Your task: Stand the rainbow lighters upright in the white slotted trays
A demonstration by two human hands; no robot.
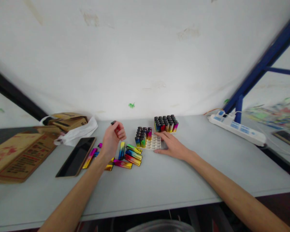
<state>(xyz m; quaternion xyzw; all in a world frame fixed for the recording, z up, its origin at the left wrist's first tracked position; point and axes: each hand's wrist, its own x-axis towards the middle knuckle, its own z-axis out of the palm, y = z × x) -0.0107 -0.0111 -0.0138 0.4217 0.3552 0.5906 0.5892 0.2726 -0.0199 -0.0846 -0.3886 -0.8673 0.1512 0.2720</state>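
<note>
Left hand (113,137) raised off the table (174,180), fingers curled shut on a lighter (116,126): red body mostly hidden in the grip, black cap sticking out above the fingers. It sits above the loose pile, left of the tray (154,143).

Right hand (172,145) flat on the table, fingers spread, fingertips touching the tray's right edge. Holds nothing.

Tray: white, with a grid of round sockets. Left part is filled with upright lighters (143,135), roughly three columns, exact count not readable. The right sockets are bare.

Second block of lighters (166,123) stands behind the tray, near the wall; all upright, black caps up, looks about five across by four deep. Can't tell whether it sits in its own tray.

Loose lighters (128,156) lie flat between the hands: glossy gradient bodies in yellow, green, blue, red and magenta. About eight visible, some partly hidden by the left wrist.

Others:
- 1 phone (76,157), dark screen up, left of the pile.
- 1 flat cardboard box (16,156) at far left, with smaller cartons (66,120) and a white bag (79,132) behind the phone.
- 1 power strip (236,128) at the right rear, cable plugged in.
</note>
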